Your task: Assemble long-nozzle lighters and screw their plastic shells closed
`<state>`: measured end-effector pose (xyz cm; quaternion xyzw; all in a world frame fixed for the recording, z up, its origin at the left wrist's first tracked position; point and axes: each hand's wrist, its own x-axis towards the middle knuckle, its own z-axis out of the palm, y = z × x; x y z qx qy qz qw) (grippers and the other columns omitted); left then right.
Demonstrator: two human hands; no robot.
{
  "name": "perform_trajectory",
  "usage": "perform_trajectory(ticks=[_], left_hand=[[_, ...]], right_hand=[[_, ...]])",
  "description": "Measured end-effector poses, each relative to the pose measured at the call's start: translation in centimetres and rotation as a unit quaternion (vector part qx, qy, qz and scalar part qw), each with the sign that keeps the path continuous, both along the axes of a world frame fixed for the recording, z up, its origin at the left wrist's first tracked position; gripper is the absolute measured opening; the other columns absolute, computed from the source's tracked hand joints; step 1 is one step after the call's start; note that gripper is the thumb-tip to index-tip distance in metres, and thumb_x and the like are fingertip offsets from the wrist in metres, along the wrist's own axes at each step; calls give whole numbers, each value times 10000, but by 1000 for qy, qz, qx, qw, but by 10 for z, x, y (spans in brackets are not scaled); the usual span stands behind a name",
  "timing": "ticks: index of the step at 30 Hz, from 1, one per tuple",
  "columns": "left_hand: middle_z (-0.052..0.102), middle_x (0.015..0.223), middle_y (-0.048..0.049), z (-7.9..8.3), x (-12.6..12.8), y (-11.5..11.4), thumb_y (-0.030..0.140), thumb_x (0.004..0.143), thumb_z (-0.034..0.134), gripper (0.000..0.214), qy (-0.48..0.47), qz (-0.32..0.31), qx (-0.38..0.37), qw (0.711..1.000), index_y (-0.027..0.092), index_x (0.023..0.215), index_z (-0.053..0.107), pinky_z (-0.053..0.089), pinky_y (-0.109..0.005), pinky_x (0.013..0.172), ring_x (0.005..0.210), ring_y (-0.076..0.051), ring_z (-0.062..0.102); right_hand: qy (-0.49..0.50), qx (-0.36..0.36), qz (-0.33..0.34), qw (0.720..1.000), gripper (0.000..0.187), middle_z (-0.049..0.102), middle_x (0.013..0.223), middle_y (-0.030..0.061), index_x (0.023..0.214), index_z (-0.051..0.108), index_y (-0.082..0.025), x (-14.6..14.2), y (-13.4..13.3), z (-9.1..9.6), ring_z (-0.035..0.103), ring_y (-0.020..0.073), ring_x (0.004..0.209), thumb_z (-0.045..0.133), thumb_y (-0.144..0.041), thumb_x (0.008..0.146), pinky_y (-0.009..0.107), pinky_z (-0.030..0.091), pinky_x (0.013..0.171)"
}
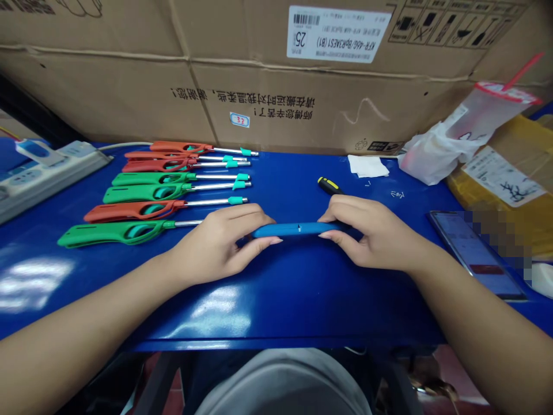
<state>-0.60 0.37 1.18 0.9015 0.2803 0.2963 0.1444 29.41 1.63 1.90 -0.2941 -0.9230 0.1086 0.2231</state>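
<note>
My left hand (228,236) pinches the left end of a slim blue plastic piece (298,229), thumb below and fingers above. The opposite end is gripped the same way by my right hand (374,230). The piece is level, its narrow edge towards me, with a small slot at its middle; its broad faces and both ends are hidden. Behind my right fingers lies a black-and-yellow tool handle (330,185), the rest of it out of sight. Left of my left hand, long-nosed lighters lie in a row, including a green lighter (99,233) and a red lighter (116,211).
A large cardboard box (242,75) walls off the back of the blue table (276,311). To the right are a white paper (367,166), tiny screws (397,194), a phone (475,251) and a bagged cup (488,118). A power strip (52,173) sits far left.
</note>
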Motion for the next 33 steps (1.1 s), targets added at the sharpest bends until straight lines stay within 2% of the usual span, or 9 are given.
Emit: perform_trajectory(ticks=[4,9,13,16,18,21,26,29,33], left_hand=[[696,775,-9,0,10,-5,391,1006,668,236,-83,78,-172,979,165,1007,738,494,-235,606,644,-125,615],[632,600,34,0,22,-5,419,966,707,404,-222,127,-457,852,147,1266,708,393,-181,421,440,-81,496],[595,562,38,1,23,-5,343,949,725,296,-299,142,-564,757,139,1160,773,329,-132,397,413,-37,424],[590,561,40,0,23,-5,341,964,709,301,-307,131,-605,723,152,1189,775,343,-118,399,415,-32,430],[644,630,16,-3,24,-6,398,983,691,350,-291,114,-599,737,156,1226,761,414,-129,429,464,-55,517],[718,788,-25,-7,24,-8,511,992,662,477,-229,93,-533,809,162,1313,714,549,-199,516,574,-112,650],[761,1055,-39,-19,14,-7,286,1013,651,354,-68,51,-192,978,227,1358,703,608,-259,799,768,-127,723],[757,1048,-27,-25,8,-4,218,1043,595,374,-37,12,-103,994,235,1411,662,588,-232,819,784,-117,716],[751,964,-12,-27,7,-1,246,1052,606,362,-45,5,-104,994,217,1409,658,580,-201,743,708,-105,696]], right_hand=[[54,-5,-14,998,138,749,1001,74,1083,698,-199,-2,2,-2,692,203,921,573,-238,1043,338,552,845],[1,21,-38,999,374,746,1154,108,1373,682,-185,-6,2,-8,720,221,1018,534,-370,1083,353,576,871],[-99,104,-27,989,512,733,1161,109,1515,589,-219,-11,-2,-9,720,238,981,514,-478,1079,335,561,697],[-107,137,-32,984,453,755,1128,97,1468,634,-219,-13,-4,-9,721,231,976,451,-425,1108,325,545,689],[-101,132,-34,985,427,763,1126,94,1435,661,-210,-13,-5,-8,725,234,975,458,-394,1107,336,552,713],[-92,95,-31,991,403,764,1163,96,1423,667,-199,-13,-6,-7,735,239,1014,477,-346,1100,348,574,750],[-87,16,-18,996,419,766,1269,119,1434,655,-153,-8,-6,-4,744,259,1124,506,-340,1089,377,614,877],[-95,-29,-26,995,433,759,1331,117,1460,640,-162,1,-1,-1,746,272,1166,579,-265,1043,394,605,958],[-119,-83,-30,989,291,813,1209,72,1229,778,-220,10,5,6,781,265,1061,600,-191,1000,379,595,925]])
